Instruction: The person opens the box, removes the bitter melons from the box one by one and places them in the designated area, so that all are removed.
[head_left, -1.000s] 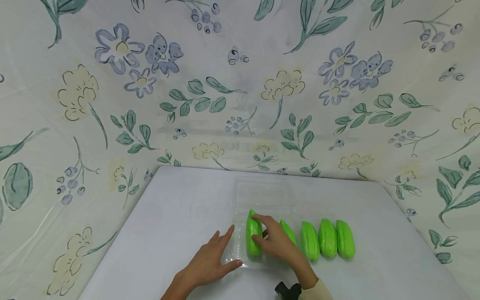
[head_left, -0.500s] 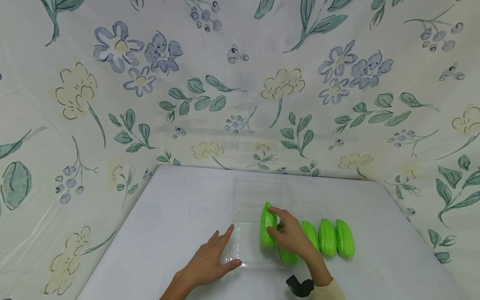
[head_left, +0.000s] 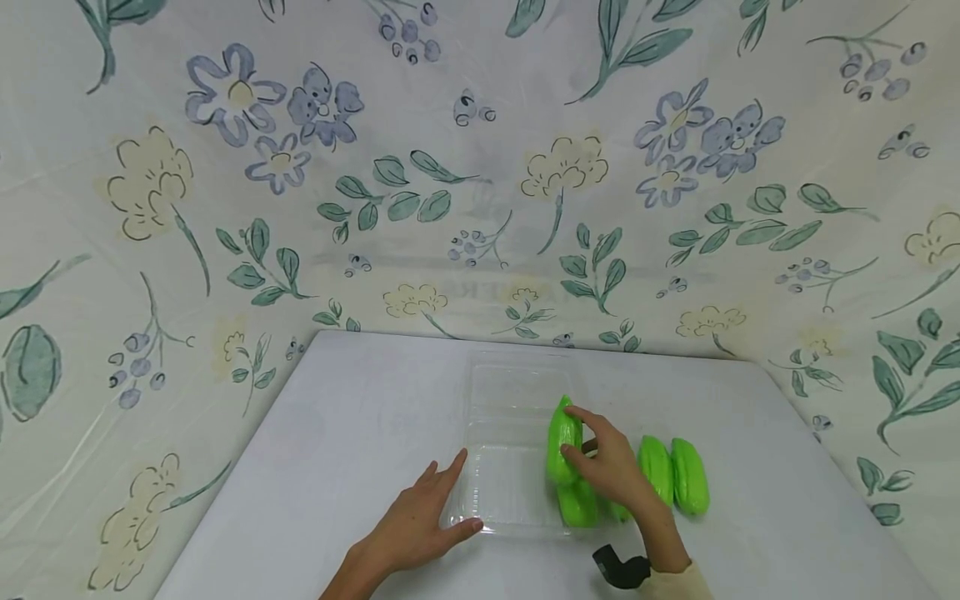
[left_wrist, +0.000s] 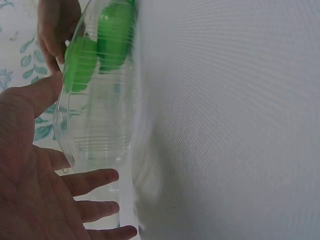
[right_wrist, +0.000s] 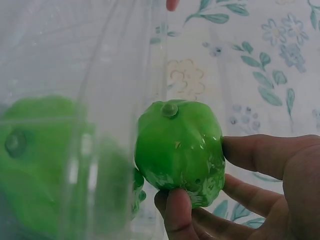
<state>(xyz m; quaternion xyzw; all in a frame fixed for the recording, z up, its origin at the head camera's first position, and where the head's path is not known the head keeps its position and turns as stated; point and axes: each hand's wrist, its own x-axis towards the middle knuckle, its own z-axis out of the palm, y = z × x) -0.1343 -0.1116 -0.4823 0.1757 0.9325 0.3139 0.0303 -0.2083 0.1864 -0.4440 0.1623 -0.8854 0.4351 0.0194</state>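
A clear plastic clamshell box [head_left: 502, 492] lies with its lid [head_left: 521, 387] folded back. My left hand [head_left: 420, 521] rests against its left side, fingers straight and spread, the thumb at the rim. My right hand [head_left: 615, 462] pinches a bright green, elongated, ridged imitation vegetable [head_left: 562, 437] of unclear kind between thumb and fingers. It hangs over the box's right part, above the rim in the right wrist view. Below it, a second green vegetable [head_left: 576, 507] lies inside the box at the right, partly covered. Its green also shows through the clear wall [left_wrist: 117, 37].
To the right, two matching green vegetables lie side by side on the white table [head_left: 360, 400]: one nearer [head_left: 656, 471], one farther right [head_left: 690, 477]. Another [head_left: 621, 511] is mostly hidden behind my right hand. A floral cloth [head_left: 480, 208] hangs behind the table.
My right hand has lifted the green vegetable from the middle of the box and carried it rightward, over the one on the right. My left hand stays in place.
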